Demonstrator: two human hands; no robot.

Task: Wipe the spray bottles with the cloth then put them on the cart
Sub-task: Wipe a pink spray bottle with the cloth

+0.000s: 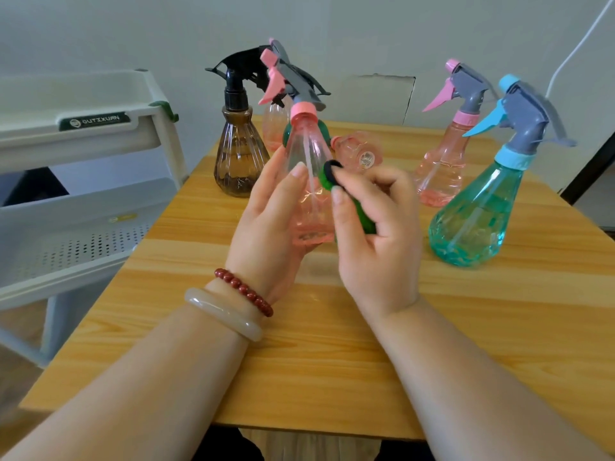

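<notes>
Pink clear-plastic spray bottle (307,181) is held upright over the surface's (332,344) middle. The left hand (269,224) grips its base to steady it while the right hand (379,234) pinches a bunched green cloth (364,217) against its side for wiping.

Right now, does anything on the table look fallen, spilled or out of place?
Yes. One pink spray bottle lies on its side at the far middle of the wooden table, behind the held pink bottle, its stickered base toward the camera. The brown spray bottle and the teal spray bottle stand upright. No spill shows.
</notes>
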